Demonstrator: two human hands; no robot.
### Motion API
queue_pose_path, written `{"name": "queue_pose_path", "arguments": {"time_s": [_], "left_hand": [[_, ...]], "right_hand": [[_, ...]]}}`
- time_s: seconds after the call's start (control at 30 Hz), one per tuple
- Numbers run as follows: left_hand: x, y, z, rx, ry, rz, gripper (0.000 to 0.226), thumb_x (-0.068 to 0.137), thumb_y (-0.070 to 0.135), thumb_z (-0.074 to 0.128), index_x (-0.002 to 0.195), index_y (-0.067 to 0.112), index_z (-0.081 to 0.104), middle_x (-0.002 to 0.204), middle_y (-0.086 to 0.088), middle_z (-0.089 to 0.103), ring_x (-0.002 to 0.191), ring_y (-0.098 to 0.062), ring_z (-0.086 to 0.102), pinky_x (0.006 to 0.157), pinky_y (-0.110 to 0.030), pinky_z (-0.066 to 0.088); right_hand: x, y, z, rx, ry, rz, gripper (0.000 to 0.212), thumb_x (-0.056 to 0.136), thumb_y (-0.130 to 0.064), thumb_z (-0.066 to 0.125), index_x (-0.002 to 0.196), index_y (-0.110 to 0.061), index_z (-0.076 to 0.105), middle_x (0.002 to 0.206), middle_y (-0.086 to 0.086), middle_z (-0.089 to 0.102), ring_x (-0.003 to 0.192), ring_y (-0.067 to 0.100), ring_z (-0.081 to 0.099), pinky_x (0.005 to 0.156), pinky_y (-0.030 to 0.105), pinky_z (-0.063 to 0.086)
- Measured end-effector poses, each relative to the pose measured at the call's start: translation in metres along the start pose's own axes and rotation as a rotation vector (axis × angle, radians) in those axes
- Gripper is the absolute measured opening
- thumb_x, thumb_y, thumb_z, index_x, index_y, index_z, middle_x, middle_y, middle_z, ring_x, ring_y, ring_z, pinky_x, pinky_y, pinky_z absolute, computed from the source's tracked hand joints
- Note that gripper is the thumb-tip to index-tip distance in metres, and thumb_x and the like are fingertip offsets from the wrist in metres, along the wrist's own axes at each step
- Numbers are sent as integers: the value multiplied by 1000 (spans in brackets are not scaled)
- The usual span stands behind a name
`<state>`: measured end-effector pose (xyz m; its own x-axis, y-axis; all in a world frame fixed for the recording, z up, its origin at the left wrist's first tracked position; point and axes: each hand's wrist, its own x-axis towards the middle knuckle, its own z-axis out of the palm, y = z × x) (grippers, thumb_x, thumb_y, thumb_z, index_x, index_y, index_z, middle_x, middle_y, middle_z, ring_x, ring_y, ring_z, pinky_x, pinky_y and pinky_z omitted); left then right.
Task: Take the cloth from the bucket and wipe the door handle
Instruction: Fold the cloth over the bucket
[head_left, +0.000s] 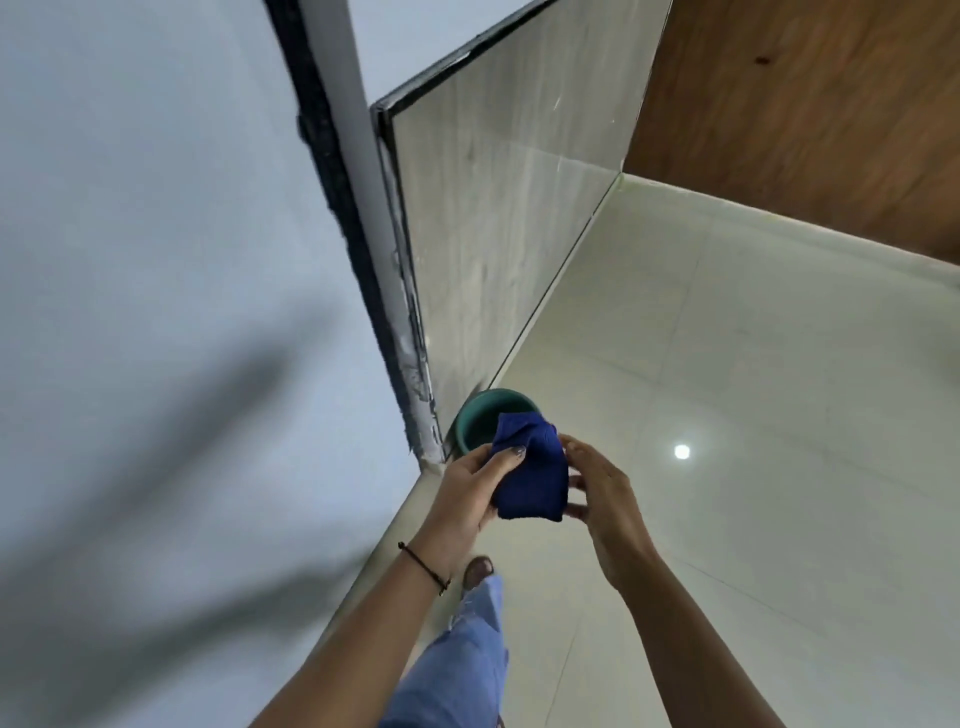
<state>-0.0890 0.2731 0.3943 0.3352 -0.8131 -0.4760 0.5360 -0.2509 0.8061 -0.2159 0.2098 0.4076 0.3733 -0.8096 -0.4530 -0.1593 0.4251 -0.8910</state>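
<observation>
Pale wall (156, 260) fills the left half of the view, with soft dark shadows across its lower part. Pale glossy tiled floor (727, 415) takes the right side; one bright light reflection on it. Brown wood-grain panel (805, 104) at top right. A grey slab-like panel (493, 208) with a dark edge stands out from the wall down to the floor; whether it is the door, cannot tell. No handle discernible.

Person's leg in light blue jeans (462, 670) at bottom centre, foot (478, 569) on the floor by the wall base.

Green bucket (480, 415) sits on the floor in the corner, just beside the dark edge strip, partly hidden behind the cloth.

Blue cloth (532, 478) is out of the bucket, bunched, held above and in front of it between both hands.

Left hand (467, 488): closed on the cloth's left side, thumb over the top. Thin black band (423, 566) on that wrist.

Right hand (602, 499): fingers curled, tips touching the cloth's right edge.
</observation>
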Motion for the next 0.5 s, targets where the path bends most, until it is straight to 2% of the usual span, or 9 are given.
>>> {"name": "queue_pose_path", "arguments": {"time_s": [0.1,0.17,0.2,0.3,0.4,0.5], "left_hand": [[59,13,6,-39,-52,-44,19,93,13,54,108,6,64,109,-17,64,99,-24,61,78,-31,53],[102,21,6,-40,-61,-80,32,86,21,62,114,6,64,116,-19,65,106,-27,60,90,-41,51],[120,23,3,-38,-62,-102,42,82,26,64,118,6,62,121,-20,64,112,-31,59,98,-47,46],[184,29,-4,-55,-43,-184,59,73,34,71,124,6,58,128,-23,59,125,-38,51,109,-57,34],[237,33,-8,-49,-53,-262,56,73,31,74,121,6,60,124,-22,63,121,-39,55,107,-59,37],[288,22,-11,-43,50,-312,50,76,23,74,119,2,61,120,-25,64,117,-41,57,105,-61,39]], "right_hand": [[57,-12,-8,146,-129,204,28,99,-32,42,105,-21,68,99,2,75,96,18,65,84,41,52],[101,-24,-12,219,-169,248,27,97,-29,48,104,-16,70,96,4,77,95,20,67,86,42,52],[120,-29,-13,211,-167,247,26,96,-27,51,103,-13,71,96,7,77,93,21,68,82,39,55],[185,-43,-17,88,-135,229,23,91,-24,60,102,-7,72,97,10,77,89,24,70,72,31,57],[241,-45,-16,-61,-37,190,17,86,-23,67,98,-12,72,92,8,77,88,26,70,69,28,58],[296,-29,-11,-193,36,182,6,85,-23,70,89,-19,71,85,2,75,79,20,70,61,24,57]]}}
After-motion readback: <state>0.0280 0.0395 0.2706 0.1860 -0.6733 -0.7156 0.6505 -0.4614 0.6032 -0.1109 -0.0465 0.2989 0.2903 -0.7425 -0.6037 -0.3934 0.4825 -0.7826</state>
